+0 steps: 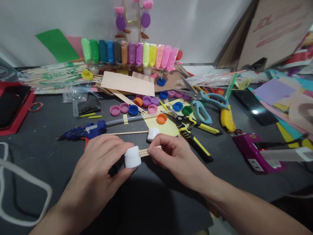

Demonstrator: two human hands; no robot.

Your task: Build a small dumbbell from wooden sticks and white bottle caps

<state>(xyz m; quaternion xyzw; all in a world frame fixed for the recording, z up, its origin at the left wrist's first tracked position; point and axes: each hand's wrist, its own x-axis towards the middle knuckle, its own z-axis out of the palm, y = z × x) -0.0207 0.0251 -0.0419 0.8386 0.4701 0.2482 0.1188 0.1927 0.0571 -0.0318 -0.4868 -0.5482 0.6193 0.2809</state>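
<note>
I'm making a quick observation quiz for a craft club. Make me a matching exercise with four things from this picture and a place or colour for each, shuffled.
Things
1. Glue gun
2. Pair of white caps
3. Short wooden sticks
4. Scissors

Places and colours
A. Pinched in the right hand
B. Light-blue handles
C. Dark blue, with an orange trigger
D. Gripped by the left hand

Pairs: 1-C, 2-D, 3-A, 4-B
</note>
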